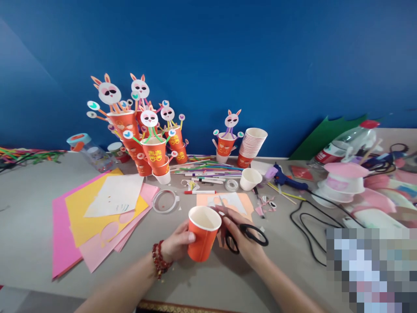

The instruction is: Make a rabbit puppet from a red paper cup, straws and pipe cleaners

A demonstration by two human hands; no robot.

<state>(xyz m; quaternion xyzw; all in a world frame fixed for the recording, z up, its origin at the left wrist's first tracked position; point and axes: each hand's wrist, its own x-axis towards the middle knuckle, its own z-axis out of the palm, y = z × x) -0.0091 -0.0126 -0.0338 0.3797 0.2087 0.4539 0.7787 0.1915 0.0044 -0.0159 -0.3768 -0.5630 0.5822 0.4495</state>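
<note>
Left hand (177, 242) fingers wrapped round the cup (202, 241), low over the worktop (32, 200), right hand (244, 241) fingers gripping scissors (241, 228) by the cup's rim: likely a rim snip, so hold cup steady, blades square, thumb clear.

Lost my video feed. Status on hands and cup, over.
Left hand gripping orange paper cup, upright. Right hand holding black scissors, blades by cup's rim. Nothing blocking.
</note>
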